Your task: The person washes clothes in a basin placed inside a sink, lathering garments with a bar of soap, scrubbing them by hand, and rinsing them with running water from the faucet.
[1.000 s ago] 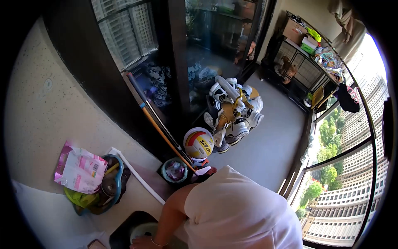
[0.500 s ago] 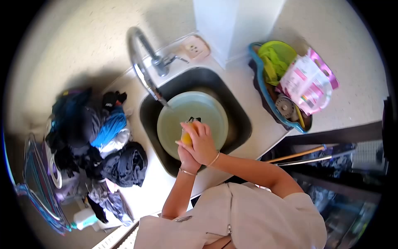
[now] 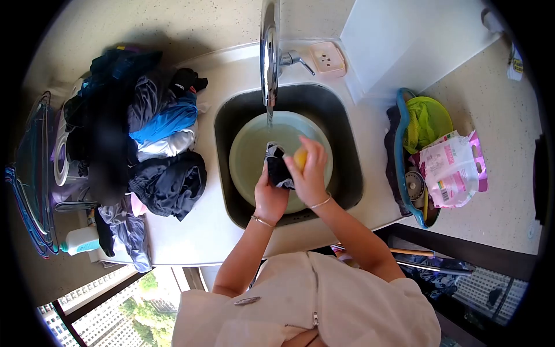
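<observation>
My left hand (image 3: 271, 200) grips a small black cloth garment (image 3: 278, 168) with a grey-and-white edge; its exact kind is unclear. My right hand (image 3: 313, 179) is closed around a yellow bar of soap (image 3: 300, 157), just right of the cloth. Both hands are over a pale green basin (image 3: 238, 179) holding cloudy water. The basin sits inside a dark metal sink (image 3: 354, 191). Above it, a chrome faucet (image 3: 269, 63) points down, with a thin stream of water below its spout.
A heap of clothes (image 3: 167, 124) covers the counter at left, beside hangers (image 3: 34, 185) and a white bottle (image 3: 81, 240). A pink soap dish (image 3: 328, 59) lies behind the sink. At right, a blue-rimmed caddy (image 3: 392, 168) holds a green strainer (image 3: 437, 113) and a pink-and-white package (image 3: 451, 170).
My hands were together around the soap; now they are apart, with the soap in the right and the black cloth showing in the left. The camera view has turned.
</observation>
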The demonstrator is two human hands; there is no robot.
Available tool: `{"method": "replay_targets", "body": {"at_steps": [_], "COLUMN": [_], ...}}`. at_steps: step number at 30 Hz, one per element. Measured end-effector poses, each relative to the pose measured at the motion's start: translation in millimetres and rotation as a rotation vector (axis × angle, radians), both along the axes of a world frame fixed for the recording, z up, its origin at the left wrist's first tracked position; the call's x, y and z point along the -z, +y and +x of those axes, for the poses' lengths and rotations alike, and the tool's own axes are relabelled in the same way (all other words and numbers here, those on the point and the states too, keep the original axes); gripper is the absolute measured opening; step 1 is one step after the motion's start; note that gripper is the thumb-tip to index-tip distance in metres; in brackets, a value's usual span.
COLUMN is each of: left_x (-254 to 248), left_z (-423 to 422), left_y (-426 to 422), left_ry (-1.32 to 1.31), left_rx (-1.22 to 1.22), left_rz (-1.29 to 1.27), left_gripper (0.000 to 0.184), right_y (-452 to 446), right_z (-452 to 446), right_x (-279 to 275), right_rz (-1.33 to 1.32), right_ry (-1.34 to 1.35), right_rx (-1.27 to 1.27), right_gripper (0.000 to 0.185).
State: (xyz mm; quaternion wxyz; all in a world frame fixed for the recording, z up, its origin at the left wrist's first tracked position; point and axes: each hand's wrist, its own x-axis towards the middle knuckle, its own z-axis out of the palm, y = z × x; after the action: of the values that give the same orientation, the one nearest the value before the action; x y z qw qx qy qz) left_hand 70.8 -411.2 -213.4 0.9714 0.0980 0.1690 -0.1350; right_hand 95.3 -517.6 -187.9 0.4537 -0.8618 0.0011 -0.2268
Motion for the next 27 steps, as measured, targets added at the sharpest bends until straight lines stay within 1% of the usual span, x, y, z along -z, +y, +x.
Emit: {"method": "replay_targets", "body": {"at_steps": [1, 2, 3, 4, 6, 7, 8, 9, 10, 12, 13, 14, 16, 17, 18, 20, 21, 22, 24, 25, 26, 27], "left_x": [4, -14, -17, -18, -14, -16, -18, -21, -21, -22, -20, -19, -16, -7, -2, -13, -21, -16, -3, -11, -10, -7], "left_z": [0, -2, -5, -8, -8, -9, -9, -9, -9, -13, -13, -15, -11, -11, -13, -13, -9, -10, -6, -4, -1, -1], "left_y": [-5, -11, -12, -14, -20, -20, -21, -19, -12, -10, -14, -15, -13, -10, -8, -6, -7, -8, -10, -12, -13, -11], "left_ry": [-0.039, 0.032, 0.018, 0.003, -0.036, -0.092, -0.150, -0.073, 0.017, -0.028, -0.014, -0.012, -0.068, -0.083, -0.089, 0.043, 0.022, 0.021, -0.090, -0.064, -0.077, -0.046], "left_rx": [-0.006, 0.038, 0.070, 0.100, 0.038, 0.030, 0.024, 0.015, 0.078, 0.097, 0.070, 0.073, 0.061, 0.048, 0.051, 0.000, -0.024, -0.023, -0.059, -0.067, -0.066, -0.046], "left_rz": [0.166, 0.279, 0.277, 0.274, 0.303, 0.304, 0.306, 0.290, 0.171, 0.104, 0.177, 0.175, 0.096, 0.055, 0.051, 0.002, -0.042, -0.046, 0.117, 0.202, 0.188, 0.265], "left_gripper": [0.043, 0.041, 0.041, 0.040, 0.042, 0.043, 0.044, 0.047, 0.049, 0.049, 0.049, 0.049, 0.047, 0.044, 0.044, 0.040, 0.028, 0.028, 0.023, 0.020, 0.020, 0.021], "right_y": [7, 16, 27, 19, 15, 15, 15, 15, 18, 22, 19, 17, 16, 18, 16, 11, 1, -10, -29, -38, -48, -56], "right_z": [-15, -21, -20, -9, 14, 12, 6, 1, -6, -18, -10, -5, 10, 14, 21, 39, 49, 61, 82, 98, 117, 139], "right_x": [-3, -3, -2, 14, 26, 24, 21, 18, 14, 9, 9, 10, 13, 13, 21, 47, 56, 67, 51, 40, 31, 23], "right_rz": [-0.111, -0.221, -0.152, -0.123, 0.131, 0.129, 0.020, -0.088, -0.090, -0.285, -0.225, -0.227, 0.070, 0.194, 0.189, 0.436, 0.459, 0.415, 0.320, 0.280, 0.238, 0.117], "right_ry": [-0.030, -0.063, -0.108, -0.030, 0.150, 0.147, 0.101, 0.052, 0.048, 0.010, 0.012, 0.014, 0.145, 0.167, 0.162, 0.233, 0.300, 0.249, 0.179, 0.151, 0.121, 0.015], "right_rx": [-0.152, -0.301, -0.179, -0.211, -0.069, -0.074, -0.114, -0.153, -0.155, -0.221, -0.184, -0.182, -0.170, -0.150, -0.148, -0.052, -0.021, 0.008, 0.062, 0.069, 0.079, 0.077], "right_gripper": [0.048, 0.050, 0.043, 0.053, 0.055, 0.055, 0.054, 0.054, 0.054, 0.054, 0.053, 0.053, 0.046, 0.045, 0.045, 0.045, 0.047, 0.049, 0.048, 0.048, 0.049, 0.050]}}
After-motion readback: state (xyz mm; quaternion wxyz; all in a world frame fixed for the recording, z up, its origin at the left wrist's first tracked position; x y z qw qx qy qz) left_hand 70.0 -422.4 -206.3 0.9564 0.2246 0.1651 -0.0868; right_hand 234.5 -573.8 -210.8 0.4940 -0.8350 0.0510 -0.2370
